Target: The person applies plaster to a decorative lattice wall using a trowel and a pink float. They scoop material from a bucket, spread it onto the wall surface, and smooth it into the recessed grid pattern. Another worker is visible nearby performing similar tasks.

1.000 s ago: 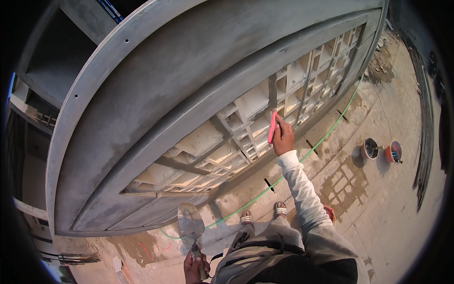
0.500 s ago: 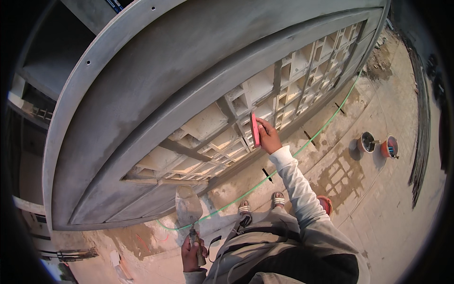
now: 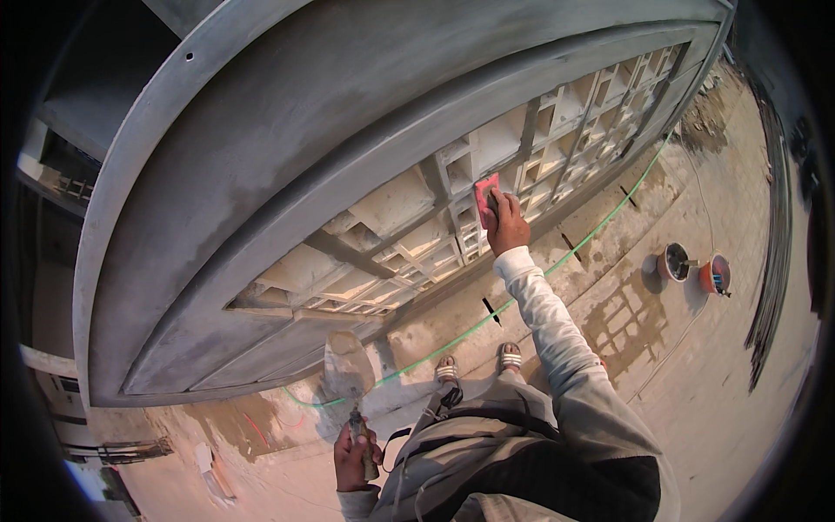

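My right hand (image 3: 508, 226) grips a pink plastering float (image 3: 487, 198), its flat plate against or very close to the cream lattice panel (image 3: 407, 193) set in the grey plastered wall (image 3: 248, 187). Whether the plate touches the lattice bars, I cannot tell. Low at the front, my left hand (image 3: 356, 457) is closed round the handle of a trowel (image 3: 348, 365). The trowel's broad blade points away from me, with a patch of mortar near its far end.
A green hose (image 3: 474, 329) runs along the ground beside the wall's foot. Two buckets, one dark inside (image 3: 674, 262) and one orange (image 3: 716, 275), stand at the right. Long dark rods (image 3: 765, 287) lie farther right. My sandalled feet (image 3: 510, 355) are near the hose.
My right hand has moved slightly right and up along the lattice, and the float has turned so more of its pink face shows. My left hand keeps hold of the trowel.
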